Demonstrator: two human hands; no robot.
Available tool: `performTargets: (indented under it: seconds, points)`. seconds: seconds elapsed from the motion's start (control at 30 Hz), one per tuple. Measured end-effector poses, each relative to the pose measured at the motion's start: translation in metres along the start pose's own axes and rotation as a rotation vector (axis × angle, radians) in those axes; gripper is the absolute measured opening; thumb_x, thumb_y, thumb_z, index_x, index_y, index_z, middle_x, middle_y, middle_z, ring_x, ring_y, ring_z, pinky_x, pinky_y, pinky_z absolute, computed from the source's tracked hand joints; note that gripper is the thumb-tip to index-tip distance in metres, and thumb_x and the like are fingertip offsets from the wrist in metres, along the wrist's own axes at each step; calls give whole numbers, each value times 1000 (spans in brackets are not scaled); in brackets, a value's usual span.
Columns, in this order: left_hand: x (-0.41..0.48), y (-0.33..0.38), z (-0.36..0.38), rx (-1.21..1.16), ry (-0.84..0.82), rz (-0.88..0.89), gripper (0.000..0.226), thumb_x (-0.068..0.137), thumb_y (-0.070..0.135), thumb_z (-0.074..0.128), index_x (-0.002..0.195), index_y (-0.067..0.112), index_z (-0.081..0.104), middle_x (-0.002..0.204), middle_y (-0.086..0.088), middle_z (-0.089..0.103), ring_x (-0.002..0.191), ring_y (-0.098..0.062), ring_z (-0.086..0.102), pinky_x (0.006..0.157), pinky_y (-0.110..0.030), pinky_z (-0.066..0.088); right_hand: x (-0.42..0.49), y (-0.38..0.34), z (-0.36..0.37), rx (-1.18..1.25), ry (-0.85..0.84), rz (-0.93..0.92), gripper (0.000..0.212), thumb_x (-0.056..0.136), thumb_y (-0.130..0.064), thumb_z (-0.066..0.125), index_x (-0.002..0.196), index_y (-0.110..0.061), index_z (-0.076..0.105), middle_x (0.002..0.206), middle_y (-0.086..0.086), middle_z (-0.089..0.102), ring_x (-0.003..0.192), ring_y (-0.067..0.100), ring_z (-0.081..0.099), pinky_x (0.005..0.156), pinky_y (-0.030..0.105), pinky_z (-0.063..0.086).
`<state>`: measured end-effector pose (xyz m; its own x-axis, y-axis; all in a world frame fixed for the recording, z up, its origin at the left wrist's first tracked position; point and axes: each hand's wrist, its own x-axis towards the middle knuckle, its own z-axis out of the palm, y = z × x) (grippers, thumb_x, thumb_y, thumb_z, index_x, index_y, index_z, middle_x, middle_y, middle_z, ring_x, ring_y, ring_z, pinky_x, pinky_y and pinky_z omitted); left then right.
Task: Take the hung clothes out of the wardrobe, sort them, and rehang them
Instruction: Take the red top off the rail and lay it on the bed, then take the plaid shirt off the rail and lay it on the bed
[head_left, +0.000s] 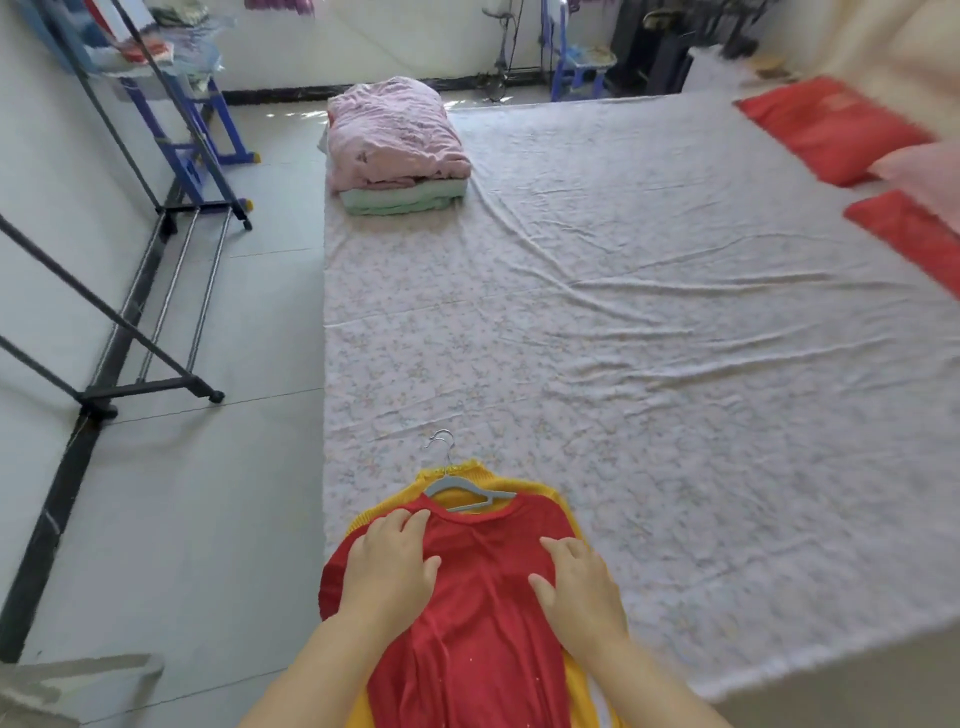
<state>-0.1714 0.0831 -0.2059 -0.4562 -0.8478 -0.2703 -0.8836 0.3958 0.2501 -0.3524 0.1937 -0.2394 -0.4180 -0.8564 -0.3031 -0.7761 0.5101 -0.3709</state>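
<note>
Clothes: red top (467, 597) lies flat over yellow top (540, 491) at the near corner of the bed (649, 338), off the rack, probably laid there for sorting on a broad surface.
Hanger: grey hanger (467, 491) sits at the red top's neck, hook pointing up the bed. A second hook shows just beside it, so each top likely has its own hanger for rehanging.
Left hand (387, 564): flat on the red top's shoulder, fingers spread, gripping nothing, apparently smoothing.
Right hand (576, 587): resting on the other side of the chest, fingers loosely bent, holding nothing.
Rack (156, 306): by the left wall, across the floor from the bed, so the tops must be carried back.
</note>
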Motion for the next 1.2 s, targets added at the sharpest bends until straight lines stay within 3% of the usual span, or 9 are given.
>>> performTargets:
  seconds: [0.17, 0.3, 0.53, 0.87, 1.2]
  points:
    - [-2, 32, -11, 84, -23, 311, 56, 89, 44, 47, 140, 27, 31, 137, 10, 39, 125, -13, 38, 99, -28, 34, -61, 13, -8, 72, 154, 239, 50, 90, -43, 49, 137, -28, 38, 132, -7, 42, 119, 15, 42, 98, 27, 33]
    - [-21, 71, -11, 179, -77, 622, 57, 89, 46, 46, 140, 28, 29, 140, 10, 37, 129, -14, 35, 103, -28, 31, -136, 22, -8, 108, 293, 480, 48, 88, -42, 50, 133, -27, 41, 131, -5, 44, 120, 16, 42, 97, 26, 33]
    - [-124, 166, 7, 287, -160, 1112, 52, 90, 43, 44, 138, 29, 28, 138, 9, 37, 128, -15, 35, 101, -29, 29, -319, 35, 17, 163, 482, 911, 55, 92, -46, 44, 142, -28, 29, 139, -10, 35, 127, 10, 35, 101, 21, 30]
    - [-386, 267, 66, 343, -313, 1777, 54, 91, 42, 43, 140, 28, 26, 138, 7, 37, 129, -16, 34, 103, -30, 27, -594, 4, 79, 200, 707, 1574, 51, 94, -41, 41, 141, -27, 28, 137, -6, 37, 122, 13, 39, 100, 22, 32]
    - [-712, 255, 134, 325, -481, 2293, 56, 92, 43, 42, 142, 26, 23, 144, 5, 32, 132, -17, 30, 108, -34, 23, -853, -63, 159, 288, 848, 2080, 53, 95, -42, 41, 143, -24, 26, 140, -4, 36, 126, 14, 37, 103, 25, 31]
